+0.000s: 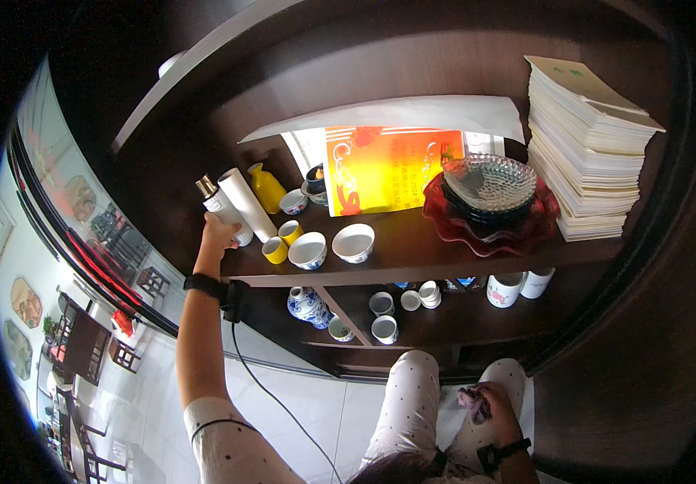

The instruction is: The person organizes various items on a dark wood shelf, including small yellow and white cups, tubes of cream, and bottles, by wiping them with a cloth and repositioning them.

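My left hand (220,231) grips a white bottle with a gold cap (220,202) at the left end of the wooden shelf (408,242). Right beside the bottle leans a plain white cylinder (246,204). A yellow vase (267,189) stands behind it, and two small yellow cups (275,250) sit in front. To their right are two white bowls, one with a blue pattern (307,251) and another (354,243). Low down by my knee, my right hand (496,411) holds a crumpled purplish cloth (475,404).
Stacked glass dishes (490,181) rest on a red scalloped plate (481,245). A tall pile of paper booklets (590,163) rises at the right. An orange printed card (393,169) leans at the back. The lower shelf holds a blue-and-white vase (310,307) and several cups (384,330). A cable (275,396) hangs from my left wrist.
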The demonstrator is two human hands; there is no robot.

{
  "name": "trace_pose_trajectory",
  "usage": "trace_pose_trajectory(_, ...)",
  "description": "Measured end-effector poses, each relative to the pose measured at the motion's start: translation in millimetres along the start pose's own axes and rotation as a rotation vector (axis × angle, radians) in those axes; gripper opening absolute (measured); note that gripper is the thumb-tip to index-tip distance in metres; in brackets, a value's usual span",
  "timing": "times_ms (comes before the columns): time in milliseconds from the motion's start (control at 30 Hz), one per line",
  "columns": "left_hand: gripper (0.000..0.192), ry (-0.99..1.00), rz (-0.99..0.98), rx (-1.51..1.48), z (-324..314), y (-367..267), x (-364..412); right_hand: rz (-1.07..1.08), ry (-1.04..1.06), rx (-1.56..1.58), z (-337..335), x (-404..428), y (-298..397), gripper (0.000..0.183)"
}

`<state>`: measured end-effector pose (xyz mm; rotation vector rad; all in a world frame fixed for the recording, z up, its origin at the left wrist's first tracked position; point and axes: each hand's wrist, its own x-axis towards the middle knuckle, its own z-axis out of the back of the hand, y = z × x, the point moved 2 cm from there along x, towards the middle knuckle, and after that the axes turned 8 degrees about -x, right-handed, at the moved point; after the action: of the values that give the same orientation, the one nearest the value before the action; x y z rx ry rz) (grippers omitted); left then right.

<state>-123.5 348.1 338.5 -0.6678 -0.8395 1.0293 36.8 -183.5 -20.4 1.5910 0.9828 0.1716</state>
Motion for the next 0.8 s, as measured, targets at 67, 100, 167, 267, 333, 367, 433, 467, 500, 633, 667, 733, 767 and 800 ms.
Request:
trace_pose_trajectory(67,0.056,-0.005,-0.009,0.007,-2,1,4,0.057,0.025,-0.012,-2,4,-2,0.017)
trace_pose_trajectory(100,0.056,-0.006,-0.007,0.008,-2,3,6,0.055,0.027,-0.013,-6,2,4,0.017)
trace_pose_trajectory(167,0.055,-0.034,-0.001,0.038,-2,5,13,-0.055,-0.024,0.014,-13,-7,18,0.017)
trace_pose_trajectory(267,0.055,-0.049,-0.019,0.062,-1,16,31,0.007,0.044,-0.007,2,13,-15,0.017)
trace_pose_trajectory(333,0.056,-0.069,-0.007,0.073,-8,13,36,0.034,0.013,-0.009,9,24,-33,0.017)
trace_pose_trajectory(367,0.057,-0.095,0.007,0.089,-10,13,38,0.059,-0.01,-0.011,12,29,-42,0.018)
trace_pose_trajectory(433,0.057,-0.107,-0.012,0.092,-17,14,46,0.118,-0.04,-0.061,25,37,-63,0.018)
trace_pose_trajectory(467,0.057,-0.13,-0.025,0.106,-17,16,50,0.171,-0.055,-0.112,27,39,-68,0.019)
trace_pose_trajectory(500,0.057,-0.133,-0.024,0.107,-14,20,55,0.17,-0.051,-0.112,20,36,-55,0.019)
trace_pose_trajectory(633,0.045,0.002,0.003,0.093,-9,33,80,0.011,0.003,-0.044,3,24,-26,0.018)
trace_pose_trajectory(667,0.04,0.036,-0.009,0.044,-17,28,80,-0.009,-0.012,-0.056,4,23,-24,0.019)
trace_pose_trajectory(733,0.038,0.034,-0.012,-0.101,-30,22,78,0.015,0.005,-0.144,5,21,-14,0.019)
trace_pose_trajectory(767,0.039,0.017,-0.012,-0.235,-31,19,75,0.037,0.04,-0.23,4,20,-10,0.02)
trace_pose_trajectory(800,0.039,0.02,-0.012,-0.238,-33,22,79,0.038,0.036,-0.231,2,18,-6,0.02)
